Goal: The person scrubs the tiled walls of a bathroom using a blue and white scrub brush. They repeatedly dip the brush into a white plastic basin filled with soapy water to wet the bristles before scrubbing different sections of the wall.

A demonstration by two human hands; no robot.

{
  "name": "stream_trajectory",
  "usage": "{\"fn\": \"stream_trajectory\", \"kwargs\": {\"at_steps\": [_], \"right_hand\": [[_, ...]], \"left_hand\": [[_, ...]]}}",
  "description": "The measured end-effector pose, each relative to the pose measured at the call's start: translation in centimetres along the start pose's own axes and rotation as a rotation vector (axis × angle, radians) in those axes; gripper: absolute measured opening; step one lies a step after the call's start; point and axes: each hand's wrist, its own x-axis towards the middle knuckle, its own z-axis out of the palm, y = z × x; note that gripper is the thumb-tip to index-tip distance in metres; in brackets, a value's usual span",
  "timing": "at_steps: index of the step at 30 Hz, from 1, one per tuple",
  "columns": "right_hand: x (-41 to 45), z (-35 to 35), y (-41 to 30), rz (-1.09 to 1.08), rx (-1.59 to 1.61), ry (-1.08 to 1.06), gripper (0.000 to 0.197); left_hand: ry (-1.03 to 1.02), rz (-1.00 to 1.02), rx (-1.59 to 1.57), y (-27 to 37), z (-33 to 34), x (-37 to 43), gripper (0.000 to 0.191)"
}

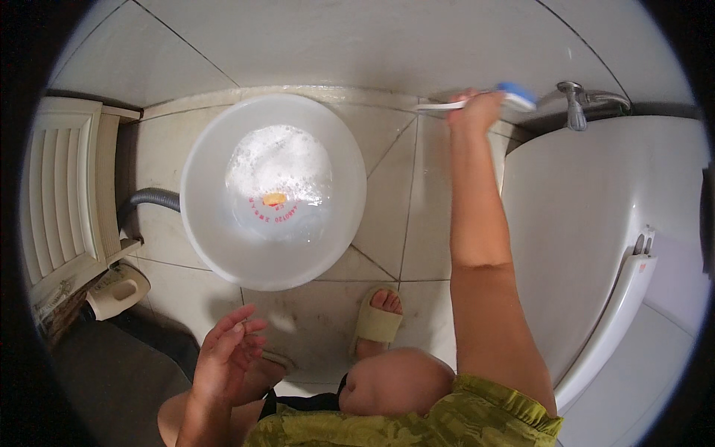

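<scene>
My right hand (475,109) grips the white handle of a scrub brush (516,99) with a blue part on its head, held out near the wall beside the toilet. The brush head is a little blurred. Nothing shows in my left hand (232,341), whose fingers are loosely apart above the floor by my knee. Before me a large white plastic basin (204,184) rests on the tiles. Inside it lie foamy suds (282,162) over shallow liquid, and red writing marks its bottom. A small yellow-orange patch (273,199) sits over that writing; I cannot tell what it is.
At right is a white toilet (564,207) with a metal valve (575,106) by the wall. A grey corrugated hose (156,196) runs behind the basin from a louvred cabinet (61,190). A beige bottle (120,290) lies at left. My slippered foot (380,321) stands on the tiles.
</scene>
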Motion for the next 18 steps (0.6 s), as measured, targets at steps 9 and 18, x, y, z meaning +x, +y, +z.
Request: {"fn": "stream_trajectory", "kwargs": {"at_steps": [9,18], "right_hand": [[1.5,-1.1,3.5,0.247,-0.04,0.1,0.036],[-10.4,-3.5,5.7,0.496,-0.698,-0.654,0.017]], "left_hand": [[-0.022,-0.055,0.039,-0.2,0.6,-0.1,0.039],[-0.013,-0.026,0.096,0.4,0.8,-0.5,0.043]]}}
